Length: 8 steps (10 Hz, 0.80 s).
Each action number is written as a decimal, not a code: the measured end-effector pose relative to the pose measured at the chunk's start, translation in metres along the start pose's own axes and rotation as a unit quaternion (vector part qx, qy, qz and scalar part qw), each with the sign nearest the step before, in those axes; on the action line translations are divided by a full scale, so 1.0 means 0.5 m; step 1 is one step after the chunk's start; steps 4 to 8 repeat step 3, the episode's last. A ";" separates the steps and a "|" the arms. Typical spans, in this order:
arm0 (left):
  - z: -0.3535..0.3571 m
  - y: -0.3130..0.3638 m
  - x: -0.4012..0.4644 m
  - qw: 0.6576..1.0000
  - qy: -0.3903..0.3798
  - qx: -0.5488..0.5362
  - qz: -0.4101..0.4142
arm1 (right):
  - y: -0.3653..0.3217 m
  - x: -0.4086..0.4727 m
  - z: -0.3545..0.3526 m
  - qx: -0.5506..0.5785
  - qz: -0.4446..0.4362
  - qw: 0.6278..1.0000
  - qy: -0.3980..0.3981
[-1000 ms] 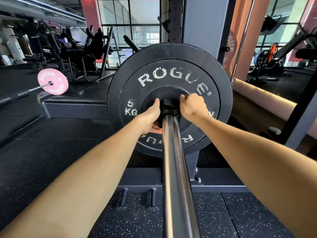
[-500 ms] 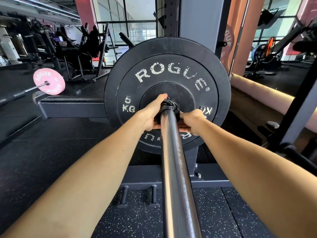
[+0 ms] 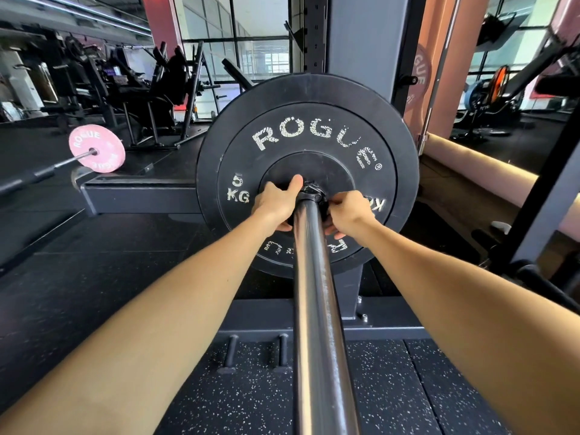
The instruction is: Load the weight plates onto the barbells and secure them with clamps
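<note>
A black 5 kg Rogue weight plate (image 3: 307, 130) sits on the steel barbell sleeve (image 3: 317, 309), which runs from the bottom of the view up to the plate's hub. A black clamp (image 3: 312, 192) rings the sleeve right against the plate. My left hand (image 3: 276, 205) grips the clamp from the left, thumb up on the hub. My right hand (image 3: 346, 213) holds the clamp's right side, fingers curled under it. Most of the clamp is hidden by my hands.
A second barbell with a pink Rogue plate (image 3: 96, 148) rests at the left on a dark platform (image 3: 138, 189). The grey rack upright (image 3: 361, 36) rises behind the black plate. Gym machines (image 3: 150, 89) stand at the back left; speckled rubber floor (image 3: 392, 387) lies below.
My right hand has dropped from the top right of the clamp to its lower right side. My left hand's thumb has risen onto the hub. The plate stays on the sleeve.
</note>
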State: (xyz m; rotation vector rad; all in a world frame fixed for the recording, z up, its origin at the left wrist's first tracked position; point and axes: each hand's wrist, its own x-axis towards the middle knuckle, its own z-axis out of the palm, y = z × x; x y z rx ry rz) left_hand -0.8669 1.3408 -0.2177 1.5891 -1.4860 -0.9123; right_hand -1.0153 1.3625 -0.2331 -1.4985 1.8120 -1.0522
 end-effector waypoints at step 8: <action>-0.073 0.019 -0.052 0.966 -0.007 0.213 0.147 | -0.058 -0.024 -0.074 -0.226 -0.131 0.965 -0.038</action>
